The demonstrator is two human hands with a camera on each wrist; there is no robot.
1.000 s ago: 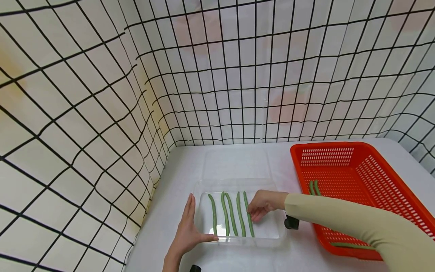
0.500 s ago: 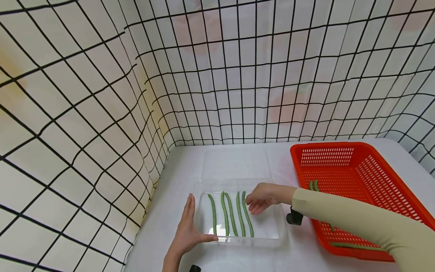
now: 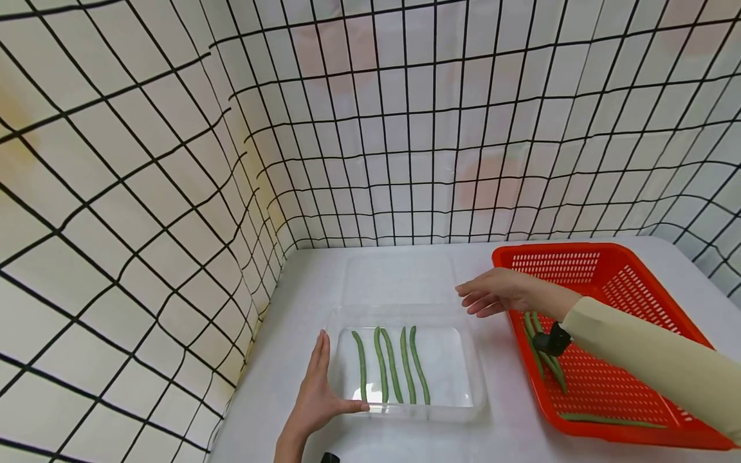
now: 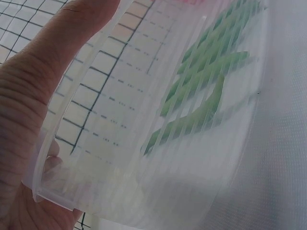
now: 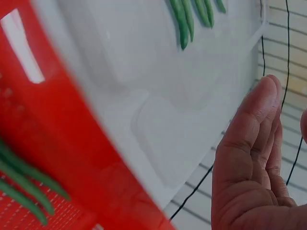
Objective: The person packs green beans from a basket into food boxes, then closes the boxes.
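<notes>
In the head view a clear plastic container (image 3: pixel 457 415) stands on the table with several green beans (image 3: pixel 391 363) laid lengthwise in it, side by side. My left hand (image 3: pixel 318 392) rests against its near left corner, fingers straight along the left side, thumb on the front rim. The left wrist view shows the beans (image 4: pixel 196 81) through the ribbed wall. My right hand (image 3: pixel 498 292) holds nothing; its extended fingers hover near the left rim of the red basket (image 3: pixel 608 411). More green beans (image 3: pixel 544 357) lie inside that basket, partly behind the right wrist.
Behind the container a clear, flat lid-like sheet (image 3: pixel 399 280) lies on the white tabletop (image 3: pixel 266 386). A black wire grid (image 3: pixel 434 161) over white sheeting encloses the back and the left side. The black wrist camera (image 3: pixel 552 339) overlaps the basket in the head view.
My right hand has let go of the rightmost bean in the container and moved up and right to the basket's edge. The left hand stays at the container's corner.
</notes>
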